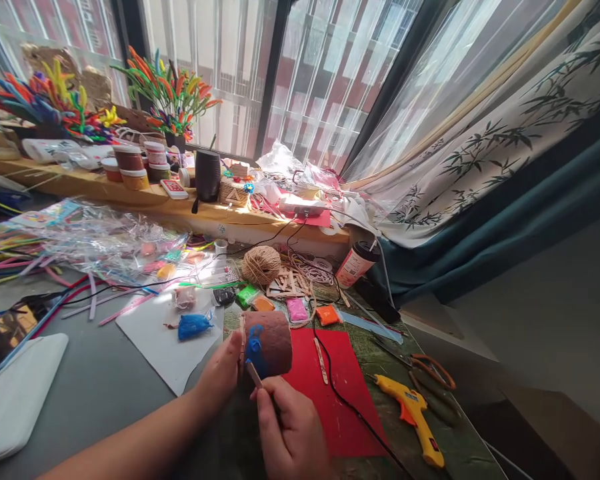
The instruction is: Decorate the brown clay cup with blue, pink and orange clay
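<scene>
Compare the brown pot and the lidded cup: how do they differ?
Color: the brown pot has a bright blue patch; the lidded cup is pinkish with print and a black lid.
Handling: the left hand grips the pot while the right hand holds a stick at its blue patch; neither hand touches the cup.
Shared: both have rounded sides.
</scene>
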### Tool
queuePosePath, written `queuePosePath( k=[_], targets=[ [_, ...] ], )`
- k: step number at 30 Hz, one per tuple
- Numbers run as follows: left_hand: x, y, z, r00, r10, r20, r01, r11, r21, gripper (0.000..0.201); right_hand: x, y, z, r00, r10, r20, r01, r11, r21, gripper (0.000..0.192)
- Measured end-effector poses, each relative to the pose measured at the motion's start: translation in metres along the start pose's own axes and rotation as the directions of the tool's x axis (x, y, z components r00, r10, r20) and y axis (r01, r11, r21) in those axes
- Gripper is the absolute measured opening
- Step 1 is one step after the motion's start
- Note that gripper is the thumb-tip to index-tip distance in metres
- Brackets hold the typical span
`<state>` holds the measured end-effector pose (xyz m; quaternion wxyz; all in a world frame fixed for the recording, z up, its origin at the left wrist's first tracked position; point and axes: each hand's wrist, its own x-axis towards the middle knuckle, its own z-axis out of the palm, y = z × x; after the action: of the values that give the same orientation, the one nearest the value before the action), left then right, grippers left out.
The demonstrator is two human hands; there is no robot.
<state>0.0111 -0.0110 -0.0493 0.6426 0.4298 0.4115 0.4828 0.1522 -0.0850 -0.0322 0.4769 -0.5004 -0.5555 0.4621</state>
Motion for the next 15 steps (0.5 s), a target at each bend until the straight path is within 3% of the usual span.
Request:
queuePosePath(
  k=[1, 3, 9, 15],
  targets=[
    [0.001, 0.0, -0.001, 1.0, -0.005, 0.005, 0.005, 1.0, 0.0, 0.074, 0.0, -0.003, -0.004, 0.996, -0.093, -0.004, 0.092, 0.988, -0.121, 0.041],
    [0.003, 0.0, -0.003, 1.0, 0.011, 0.017, -0.011, 0.999, 0.034, 0.072, 0.002, -0.006, -0.013, 0.987, -0.16, -0.017, 0.152, 0.96, -0.235, 0.037],
    [0.007, 0.004, -0.004, 0.991, 0.056, 0.121, -0.065, 0.995, 0.075, 0.053, 0.009, 0.002, -0.024, 0.985, -0.051, -0.164, 0.039, 0.996, -0.077, 0.044],
    [0.003, 0.007, -0.001, 0.99, 0.07, 0.12, -0.089, 0.982, 0.166, 0.044, -0.003, 0.012, -0.011, 0.995, -0.094, -0.014, 0.092, 0.991, -0.099, 0.044]
  ],
)
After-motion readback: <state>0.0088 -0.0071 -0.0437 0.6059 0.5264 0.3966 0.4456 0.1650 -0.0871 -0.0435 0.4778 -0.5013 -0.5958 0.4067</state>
